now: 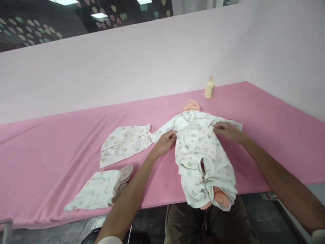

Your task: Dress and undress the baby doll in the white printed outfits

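The left hand and right hand pinch opposite sides of the waistband on patterned trousers, worn by a doll lying on its back on a pink cover. A matching top covers its chest and arms. Leftward lie a spread printed cloth and a folded one; a pump bottle stands beyond the head.
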Tool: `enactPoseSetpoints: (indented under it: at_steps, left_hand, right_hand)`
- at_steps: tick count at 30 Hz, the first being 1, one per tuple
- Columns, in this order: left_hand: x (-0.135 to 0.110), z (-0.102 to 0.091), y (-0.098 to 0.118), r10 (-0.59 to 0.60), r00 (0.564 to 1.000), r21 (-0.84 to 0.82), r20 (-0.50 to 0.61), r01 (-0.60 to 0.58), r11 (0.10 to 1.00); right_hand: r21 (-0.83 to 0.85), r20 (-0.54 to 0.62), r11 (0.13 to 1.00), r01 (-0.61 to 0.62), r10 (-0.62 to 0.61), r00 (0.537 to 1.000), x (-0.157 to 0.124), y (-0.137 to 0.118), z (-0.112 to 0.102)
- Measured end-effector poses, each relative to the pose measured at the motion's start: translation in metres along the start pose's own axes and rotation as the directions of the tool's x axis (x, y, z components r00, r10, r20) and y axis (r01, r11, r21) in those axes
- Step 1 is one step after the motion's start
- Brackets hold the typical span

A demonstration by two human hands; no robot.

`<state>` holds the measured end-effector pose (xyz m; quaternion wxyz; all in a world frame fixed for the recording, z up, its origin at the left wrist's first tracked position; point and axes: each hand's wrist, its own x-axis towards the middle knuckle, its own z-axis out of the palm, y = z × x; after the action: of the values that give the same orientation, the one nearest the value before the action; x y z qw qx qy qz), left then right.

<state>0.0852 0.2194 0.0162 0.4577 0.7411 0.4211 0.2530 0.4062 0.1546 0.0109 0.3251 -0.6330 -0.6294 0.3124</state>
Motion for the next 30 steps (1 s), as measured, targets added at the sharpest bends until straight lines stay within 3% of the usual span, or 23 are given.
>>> enactPoseSetpoints:
  at_steps: [9,11,13,15,17,19,22,25,30]
  left_hand:
    - [0.007,0.013,-0.008,0.000,0.971,-0.055,-0.240,-0.014,0.998]
    - [0.006,0.014,-0.010,-0.065,0.975,-0.071,-0.213,0.051,0.996]
    - [0.005,0.016,-0.011,-0.201,0.963,-0.177,-0.181,0.169,0.970]
    - [0.007,0.018,-0.011,-0.346,0.920,-0.379,-0.186,0.258,0.889]
    - [0.012,0.021,-0.009,-0.445,0.873,-0.589,-0.200,0.256,0.767]
    - [0.020,0.025,-0.006,-0.487,0.853,-0.727,-0.185,0.214,0.652]
    - [0.034,0.032,-0.001,-0.455,0.886,-0.813,-0.095,0.194,0.549]
    - [0.049,0.040,0.005,-0.360,0.925,-0.752,-0.122,0.150,0.642]
    - [0.069,0.044,0.010,-0.228,0.907,-0.428,-0.354,0.060,0.902]
  right_hand:
    - [-0.119,-0.096,0.992,0.046,-0.058,0.994,0.007,0.012,0.012]
    - [-0.159,-0.104,0.985,0.062,-0.079,0.991,0.005,0.012,0.013]
    - [-0.186,-0.187,0.981,0.064,-0.099,0.977,0.001,0.006,0.016]
    - [-0.208,-0.335,0.978,0.035,-0.104,0.936,-0.006,-0.008,0.021]
    - [-0.236,-0.402,0.970,0.062,-0.155,0.902,-0.014,-0.030,0.028]
    - [-0.282,-0.328,0.940,0.190,-0.281,0.902,-0.018,-0.054,0.038]
    - [-0.316,-0.143,0.886,0.339,-0.397,0.907,-0.011,-0.085,0.053]
    - [-0.349,-0.048,0.886,0.305,-0.341,0.939,0.007,-0.102,0.065]
    - [-0.479,0.009,0.847,0.230,-0.258,0.966,0.034,-0.110,0.074]
